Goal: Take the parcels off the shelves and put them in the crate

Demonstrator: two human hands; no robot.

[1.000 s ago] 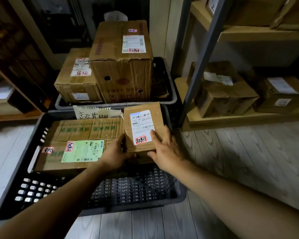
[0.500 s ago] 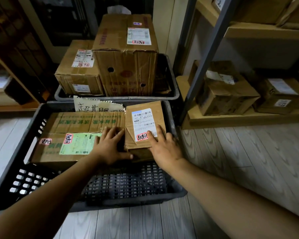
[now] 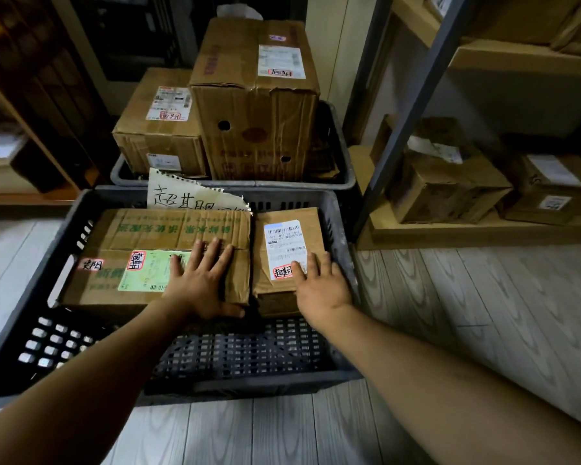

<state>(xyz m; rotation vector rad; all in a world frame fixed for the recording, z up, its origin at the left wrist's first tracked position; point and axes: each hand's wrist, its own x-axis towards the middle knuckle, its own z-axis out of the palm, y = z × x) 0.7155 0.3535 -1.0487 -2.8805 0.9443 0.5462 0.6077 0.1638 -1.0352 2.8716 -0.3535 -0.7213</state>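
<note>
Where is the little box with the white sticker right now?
In the head view the little box lies in the right side of the near crate, beside the big flat box, with the right hand flat on it.

Crate [image 3: 235, 360]: dark grey plastic, matt, lattice walls and base. Large parcel [image 3: 168, 226]: brown corrugated cardboard, creased, green print, wrinkled clear tape. Small parcel [image 3: 275, 293]: same cardboard, dented. Its white label [image 3: 284, 245]: paper, slight sheen. Torn handwritten sheet [image 3: 182, 196]: matt paper. Shelf board [image 3: 467, 229]: pale bare wood. Upright post [image 3: 406, 122]: grey painted metal. Floor [image 3: 450, 297]: wood-grain planks, smooth, satin.
</note>
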